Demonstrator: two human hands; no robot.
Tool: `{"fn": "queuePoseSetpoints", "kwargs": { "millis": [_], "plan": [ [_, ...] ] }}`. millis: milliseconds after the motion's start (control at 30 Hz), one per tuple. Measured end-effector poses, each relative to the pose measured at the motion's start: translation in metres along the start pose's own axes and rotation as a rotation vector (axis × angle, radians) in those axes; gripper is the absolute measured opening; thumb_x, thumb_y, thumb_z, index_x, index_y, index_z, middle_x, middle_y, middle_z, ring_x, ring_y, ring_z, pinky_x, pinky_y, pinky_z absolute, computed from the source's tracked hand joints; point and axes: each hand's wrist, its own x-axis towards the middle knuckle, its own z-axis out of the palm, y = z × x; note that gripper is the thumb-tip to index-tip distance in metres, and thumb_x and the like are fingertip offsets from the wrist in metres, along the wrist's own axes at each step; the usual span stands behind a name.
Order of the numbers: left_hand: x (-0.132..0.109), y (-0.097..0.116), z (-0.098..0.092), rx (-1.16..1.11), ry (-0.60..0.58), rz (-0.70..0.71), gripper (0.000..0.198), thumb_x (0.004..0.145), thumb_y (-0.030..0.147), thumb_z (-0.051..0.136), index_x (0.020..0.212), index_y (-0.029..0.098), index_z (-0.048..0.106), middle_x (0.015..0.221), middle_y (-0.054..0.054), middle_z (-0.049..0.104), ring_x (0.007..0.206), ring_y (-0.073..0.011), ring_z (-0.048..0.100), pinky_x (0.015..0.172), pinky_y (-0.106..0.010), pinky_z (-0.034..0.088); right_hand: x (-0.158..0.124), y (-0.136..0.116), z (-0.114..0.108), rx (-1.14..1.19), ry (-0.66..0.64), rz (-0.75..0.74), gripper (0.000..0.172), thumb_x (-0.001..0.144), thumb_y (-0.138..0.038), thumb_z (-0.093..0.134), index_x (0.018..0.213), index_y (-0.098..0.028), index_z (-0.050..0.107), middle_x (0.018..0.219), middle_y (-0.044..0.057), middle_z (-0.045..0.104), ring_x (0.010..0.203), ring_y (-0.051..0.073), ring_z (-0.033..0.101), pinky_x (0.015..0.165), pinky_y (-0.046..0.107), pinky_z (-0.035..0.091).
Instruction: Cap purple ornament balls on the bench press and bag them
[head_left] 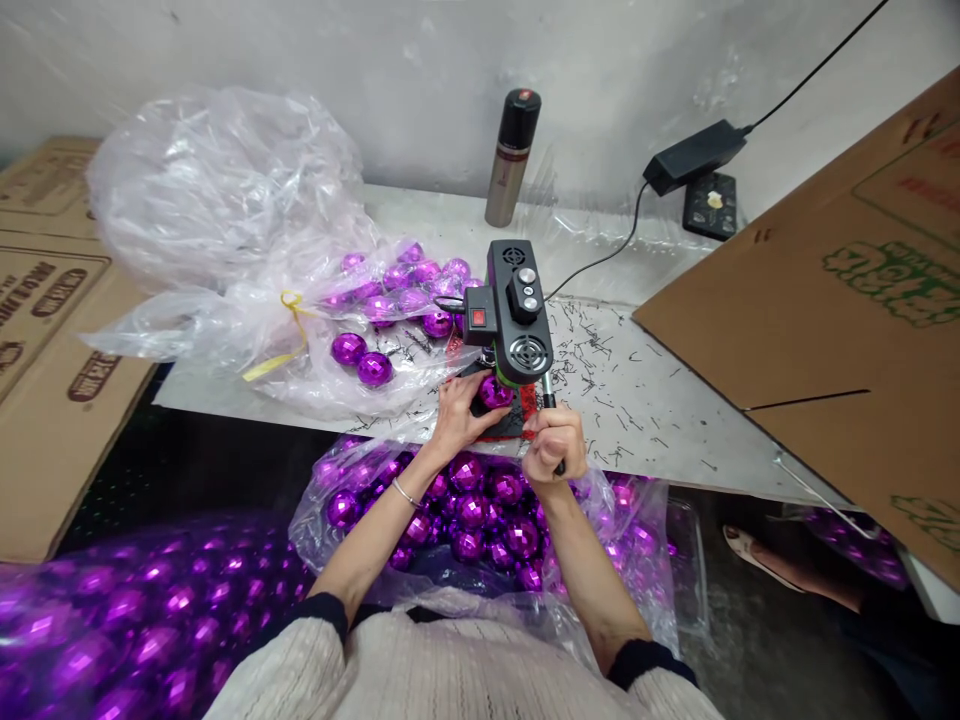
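A small black bench machine (520,310) with a red switch stands on the work table. Beneath its head, my left hand (463,408) grips a shiny purple faceted ball (495,392) between thumb and fingers. My right hand (555,443) is wrapped round the black-handled lever (550,390) at the machine's right side; most of the grip is hidden by the fingers. Two more purple balls (375,369) lie just left of the machine, near a heap of them in clear plastic. Below my forearms, a plastic-lined container holds many purple balls (471,508).
Dark thin scraps (592,375) litter the table (675,420). A spray can (514,158) and a black power adapter (696,157) are at the back. Cardboard boxes flank both sides, the right one (825,300) leaning close. A tied plastic bag (225,190) sits left. Another person's foot (765,560) shows lower right.
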Motion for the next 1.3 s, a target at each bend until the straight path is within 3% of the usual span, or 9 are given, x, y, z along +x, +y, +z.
{"fn": "queuePoseSetpoints", "kwargs": {
  "millis": [333,500,600,733,900,967,1067,1200,1300],
  "plan": [
    [0.002,-0.002,0.002,0.022,0.014,0.022,0.063,0.081,0.051,0.080,0.131,0.018,0.063,0.123,-0.014,0.072,0.115,-0.0303,0.066,0.099,-0.044,0.047,-0.008,0.012,0.002,0.051,0.013,-0.021,0.030,0.103,-0.029,0.039,0.074,-0.023,0.047,0.072,-0.001,0.054,0.058,0.013,0.056,0.058,0.032,0.049],
    [0.001,-0.002,0.003,-0.002,0.023,0.014,0.062,0.080,0.049,0.081,0.131,0.018,0.063,0.124,-0.014,0.072,0.115,-0.0296,0.066,0.100,-0.044,0.048,-0.009,0.017,0.001,-0.010,-0.071,-0.102,0.030,0.103,-0.028,0.038,0.074,-0.023,0.046,0.072,-0.002,0.055,0.060,0.012,0.059,0.060,0.032,0.051],
    [0.004,-0.002,0.005,-0.018,0.024,-0.001,0.063,0.079,0.048,0.082,0.131,0.018,0.063,0.127,-0.015,0.072,0.118,-0.0303,0.065,0.101,-0.045,0.048,0.005,0.011,-0.001,-0.039,-0.044,-0.086,0.033,0.103,-0.028,0.037,0.071,-0.023,0.043,0.067,-0.002,0.053,0.056,0.012,0.054,0.055,0.030,0.046],
    [0.007,-0.009,0.002,-0.116,-0.018,-0.022,0.065,0.079,0.047,0.082,0.133,0.018,0.062,0.126,-0.014,0.072,0.120,-0.0296,0.066,0.105,-0.046,0.049,0.035,-0.010,-0.004,-0.085,-0.043,0.083,0.035,0.103,-0.028,0.041,0.069,-0.022,0.047,0.065,-0.002,0.051,0.059,0.013,0.054,0.057,0.031,0.045],
    [-0.027,-0.010,-0.027,-0.248,-0.006,-0.063,0.066,0.085,0.057,0.073,0.138,0.020,0.059,0.133,-0.013,0.069,0.123,-0.0278,0.065,0.108,-0.043,0.050,0.054,-0.019,-0.008,-0.058,-0.132,0.157,0.037,0.105,-0.040,0.039,0.078,-0.022,0.056,0.076,0.001,0.052,0.075,0.016,0.060,0.072,0.038,0.053],
    [-0.050,0.000,-0.044,-0.246,-0.109,-0.013,0.066,0.087,0.060,0.070,0.140,0.022,0.057,0.131,-0.011,0.069,0.119,-0.0268,0.067,0.105,-0.042,0.052,0.053,-0.017,-0.010,-0.066,-0.188,0.141,0.038,0.106,-0.041,0.038,0.082,-0.021,0.059,0.080,0.002,0.054,0.081,0.017,0.062,0.076,0.041,0.055],
    [-0.081,0.022,-0.056,-0.158,-0.346,0.215,0.068,0.087,0.058,0.071,0.142,0.021,0.056,0.131,-0.014,0.068,0.119,-0.0293,0.065,0.104,-0.044,0.051,0.049,-0.015,-0.010,-0.104,-0.220,0.128,0.039,0.107,-0.040,0.036,0.082,-0.021,0.059,0.079,0.002,0.055,0.081,0.016,0.063,0.077,0.041,0.057],
    [-0.101,0.047,-0.038,0.081,-0.598,0.409,0.058,0.093,0.040,0.067,0.146,0.021,0.053,0.137,-0.017,0.063,0.123,-0.0328,0.060,0.103,-0.049,0.046,0.047,-0.018,-0.009,-0.124,-0.216,0.117,0.038,0.107,-0.038,0.035,0.084,-0.021,0.060,0.080,0.003,0.058,0.080,0.016,0.063,0.077,0.040,0.058],
    [-0.103,0.053,-0.027,0.160,-0.728,0.462,0.061,0.091,0.043,0.069,0.144,0.018,0.054,0.141,-0.020,0.060,0.128,-0.0359,0.056,0.108,-0.053,0.040,0.046,-0.019,-0.009,-0.152,-0.245,0.129,0.036,0.106,-0.039,0.037,0.085,-0.021,0.060,0.081,0.003,0.059,0.080,0.017,0.063,0.076,0.039,0.058]
  ]
}}
